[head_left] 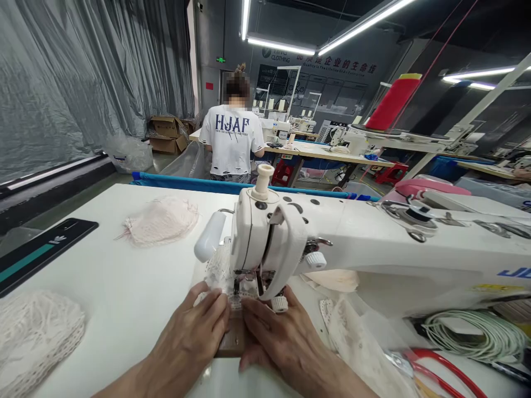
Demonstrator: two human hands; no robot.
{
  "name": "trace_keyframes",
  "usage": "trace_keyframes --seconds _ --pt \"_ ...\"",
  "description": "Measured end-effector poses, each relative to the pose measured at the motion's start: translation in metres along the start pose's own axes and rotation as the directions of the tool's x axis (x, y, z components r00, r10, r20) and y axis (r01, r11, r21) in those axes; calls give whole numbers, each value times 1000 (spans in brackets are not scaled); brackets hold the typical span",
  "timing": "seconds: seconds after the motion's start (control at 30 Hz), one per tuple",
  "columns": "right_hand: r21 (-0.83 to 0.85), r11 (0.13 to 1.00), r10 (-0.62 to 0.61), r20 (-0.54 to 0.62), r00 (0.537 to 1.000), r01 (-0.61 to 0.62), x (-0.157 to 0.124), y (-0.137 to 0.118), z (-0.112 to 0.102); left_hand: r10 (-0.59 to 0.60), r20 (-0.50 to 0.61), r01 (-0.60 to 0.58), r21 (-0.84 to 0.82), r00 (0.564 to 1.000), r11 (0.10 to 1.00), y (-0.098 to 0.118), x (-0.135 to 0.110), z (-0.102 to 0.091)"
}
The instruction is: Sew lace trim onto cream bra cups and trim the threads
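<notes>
A white sewing machine (265, 237) stands over a piece of white lace fabric (219, 268), which lies under its presser foot (236, 284). On the left of the needle area, my left hand (193, 326) has its fingers curled together on the lace edge. My right hand (280, 334) is closed on the lace just right of the foot, its fingertips partly behind the machine head. The two hands lie close together on either side of the brown plate (231, 342) in front of the needle. What the fingertips pinch is partly hidden.
A pale pink fabric piece (161, 221), a lace bundle (39, 337) and a dark phone-like object (45, 251) lie left. Cream lace (352, 337), red-handled scissors (443, 370) and a cord coil (475, 334) lie right. Ahead, a person in a white shirt (233, 141) faces away.
</notes>
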State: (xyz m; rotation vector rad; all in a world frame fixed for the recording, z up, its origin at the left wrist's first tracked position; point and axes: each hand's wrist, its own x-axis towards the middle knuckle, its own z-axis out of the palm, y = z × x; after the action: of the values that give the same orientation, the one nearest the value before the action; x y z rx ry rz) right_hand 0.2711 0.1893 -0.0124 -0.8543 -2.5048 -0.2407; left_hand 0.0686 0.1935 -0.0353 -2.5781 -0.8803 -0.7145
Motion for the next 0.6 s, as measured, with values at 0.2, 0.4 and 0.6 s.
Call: trace_keyframes --seconds 0.2,0.4,0.6 --pt "-46 996 71 -24 997 -72 -3 3 1 -59 53 60 -25 997 998 -7 7 -2" --pt "-65 994 91 -22 996 -93 0 9 6 -72 112 72 6 991 997 -17 19 -7" --pt "-65 995 78 -29 997 -80 5 -1 -1 -78 130 68 79 988 995 -12 12 -15"
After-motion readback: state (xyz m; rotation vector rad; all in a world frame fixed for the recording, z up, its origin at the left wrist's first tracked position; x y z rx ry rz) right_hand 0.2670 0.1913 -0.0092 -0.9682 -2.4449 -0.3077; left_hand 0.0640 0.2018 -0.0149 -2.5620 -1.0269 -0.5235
